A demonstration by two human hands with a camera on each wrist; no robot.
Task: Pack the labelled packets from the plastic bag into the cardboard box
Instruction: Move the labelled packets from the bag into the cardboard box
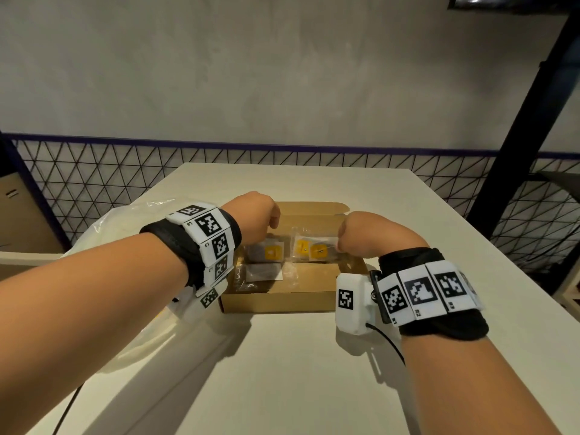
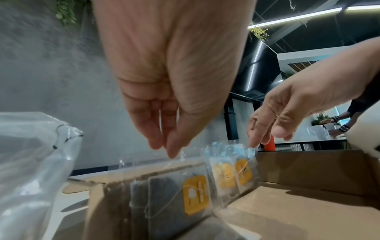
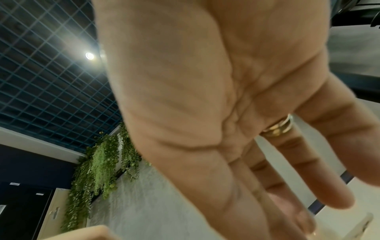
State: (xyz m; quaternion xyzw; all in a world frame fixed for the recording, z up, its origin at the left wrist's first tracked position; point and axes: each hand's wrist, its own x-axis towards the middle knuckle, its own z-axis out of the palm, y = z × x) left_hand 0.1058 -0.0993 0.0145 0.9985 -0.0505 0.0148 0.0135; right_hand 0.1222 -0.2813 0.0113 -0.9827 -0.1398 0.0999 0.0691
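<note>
An open cardboard box (image 1: 276, 298) sits mid-table with clear packets bearing yellow labels inside. My left hand (image 2: 166, 151) hangs over the box's left half, thumb and fingertips drawn together on the top edge of an upright packet (image 2: 195, 194) with one label. My right hand (image 2: 265, 139) is over the right half, with straight fingers; its fingertips touch the top corner of a tilted packet (image 2: 232, 172) with two labels, the thumb apart. A third packet (image 1: 262, 273) lies flat near the box front. The plastic bag (image 1: 103, 233) lies left of the box, under my left forearm.
The pale table (image 1: 314, 372) runs to a wire-mesh railing (image 1: 94, 171) at the back. A dark post (image 1: 527, 127) stands at the right. The box's back flap (image 1: 314, 208) is folded open. Another person's hands (image 2: 337, 125) show far off in the left wrist view.
</note>
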